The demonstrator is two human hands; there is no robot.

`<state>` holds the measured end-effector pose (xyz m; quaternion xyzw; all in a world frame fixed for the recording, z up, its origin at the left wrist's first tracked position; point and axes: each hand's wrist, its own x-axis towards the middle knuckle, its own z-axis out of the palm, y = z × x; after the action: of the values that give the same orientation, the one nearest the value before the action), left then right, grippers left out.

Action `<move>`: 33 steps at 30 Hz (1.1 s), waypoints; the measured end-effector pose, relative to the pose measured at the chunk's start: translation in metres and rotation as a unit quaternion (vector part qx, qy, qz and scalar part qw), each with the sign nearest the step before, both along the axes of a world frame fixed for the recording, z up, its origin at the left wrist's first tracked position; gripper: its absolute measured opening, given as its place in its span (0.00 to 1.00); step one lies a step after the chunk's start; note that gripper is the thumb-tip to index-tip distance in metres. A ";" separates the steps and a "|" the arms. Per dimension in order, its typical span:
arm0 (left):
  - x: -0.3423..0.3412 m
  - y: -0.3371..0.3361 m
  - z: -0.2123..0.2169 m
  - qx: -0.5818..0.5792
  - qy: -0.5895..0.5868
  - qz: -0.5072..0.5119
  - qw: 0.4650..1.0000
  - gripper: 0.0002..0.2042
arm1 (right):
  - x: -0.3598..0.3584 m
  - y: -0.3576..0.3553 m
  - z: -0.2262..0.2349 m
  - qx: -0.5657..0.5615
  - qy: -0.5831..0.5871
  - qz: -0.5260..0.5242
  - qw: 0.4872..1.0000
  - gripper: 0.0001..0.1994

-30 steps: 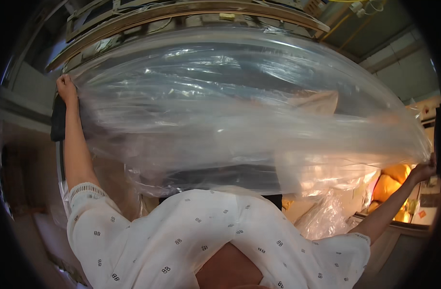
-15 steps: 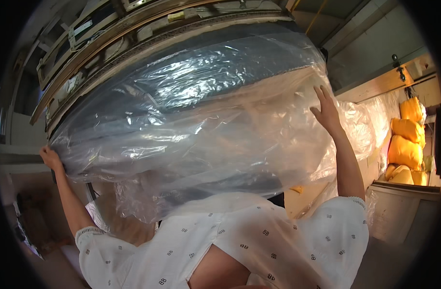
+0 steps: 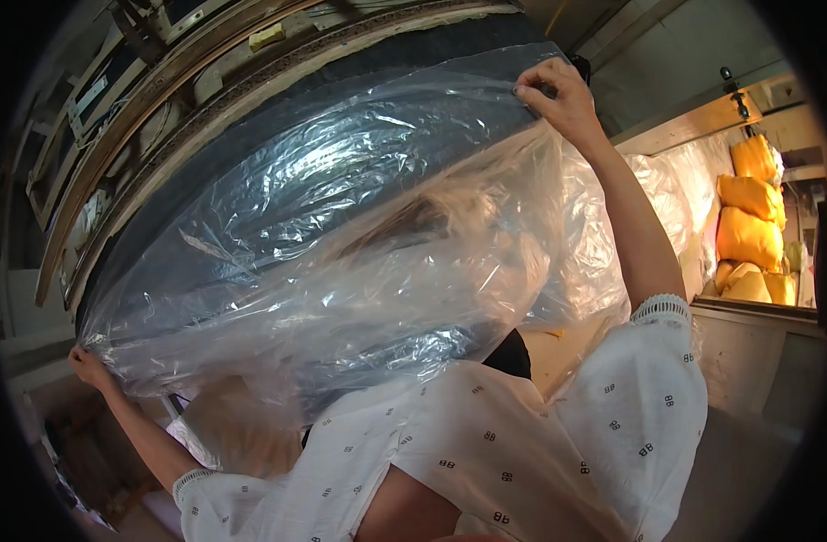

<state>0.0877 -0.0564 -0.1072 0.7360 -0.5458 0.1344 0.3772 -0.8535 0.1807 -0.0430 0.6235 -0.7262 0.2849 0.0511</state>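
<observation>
A large sheet of clear plastic film (image 3: 359, 262), wrinkled and shiny, stretches in front of me over a dark surface (image 3: 368, 59). At its left corner my left hand (image 3: 90, 369) is closed, pinching the film's edge. My right hand (image 3: 562, 98) has its fingers curled together at the far right corner and grips the film there. Between the two hands the sheet hangs in loose folds toward my body.
Along the far side runs a long frame with wooden rails (image 3: 151, 117). More crumpled film (image 3: 603, 235) trails off to the right. Stacked yellow bundles (image 3: 749, 237) lie beyond a wooden ledge on the right. A dark metal latch (image 3: 735, 93) sits on a board above.
My right hand has gone from spread over the film to gripping its far right corner, farther up and left. My left hand has come down nearer to me with the film's left corner.
</observation>
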 end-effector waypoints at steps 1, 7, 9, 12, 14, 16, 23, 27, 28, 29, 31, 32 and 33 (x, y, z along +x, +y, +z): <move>0.007 -0.002 -0.001 0.002 0.000 0.001 1.000 0.15 | -0.001 -0.004 0.002 0.045 -0.072 0.053 0.995 0.13; 0.013 -0.005 0.002 0.001 -0.024 0.009 1.000 0.18 | -0.010 -0.027 0.016 -0.024 -0.449 0.035 0.893 0.09; 0.028 -0.001 0.004 -0.021 -0.001 0.037 0.999 0.20 | -0.006 -0.040 0.010 -0.037 -0.372 0.050 0.926 0.09; 0.036 0.020 0.020 -0.081 0.122 0.008 0.989 0.17 | -0.009 -0.048 -0.007 0.042 -0.142 0.015 0.989 0.10; 0.064 0.055 0.048 -0.095 0.263 -0.068 0.958 0.15 | 0.001 -0.052 0.001 0.063 -0.131 0.020 0.989 0.10; 0.043 0.085 0.066 -0.083 0.363 -0.089 0.924 0.17 | 0.005 -0.046 0.007 0.090 -0.110 0.011 0.990 0.10; 0.048 0.200 0.093 -0.020 0.306 -0.052 0.950 0.23 | -0.002 -0.055 0.001 0.105 -0.040 0.145 0.983 0.11; 0.059 0.251 0.072 -0.002 0.339 -0.063 0.939 0.22 | -0.004 -0.053 0.003 0.133 0.022 0.115 0.984 0.11; 0.059 0.263 0.064 -0.003 0.339 -0.063 0.938 0.22 | -0.002 -0.052 0.004 0.132 0.022 0.114 0.984 0.11; 0.058 0.276 0.054 0.015 0.349 -0.050 0.936 0.21 | 0.002 -0.050 0.006 0.130 -0.041 0.120 0.983 0.10; 0.057 0.287 0.037 0.032 0.355 -0.030 0.934 0.20 | 0.005 -0.051 0.004 0.128 -0.107 0.132 0.977 0.08; 0.062 0.287 0.027 0.026 0.375 -0.041 0.926 0.19 | 0.002 -0.053 -0.001 0.100 -0.120 0.174 0.972 0.07; 0.071 0.289 0.017 0.020 0.395 -0.050 0.917 0.19 | 0.001 -0.055 -0.005 0.073 -0.132 0.217 0.965 0.06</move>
<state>0.1586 0.2330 -0.0905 0.7082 -0.3916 -0.1974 0.5533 -0.8523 0.1259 -0.0477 0.7250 -0.5931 0.3147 -0.1538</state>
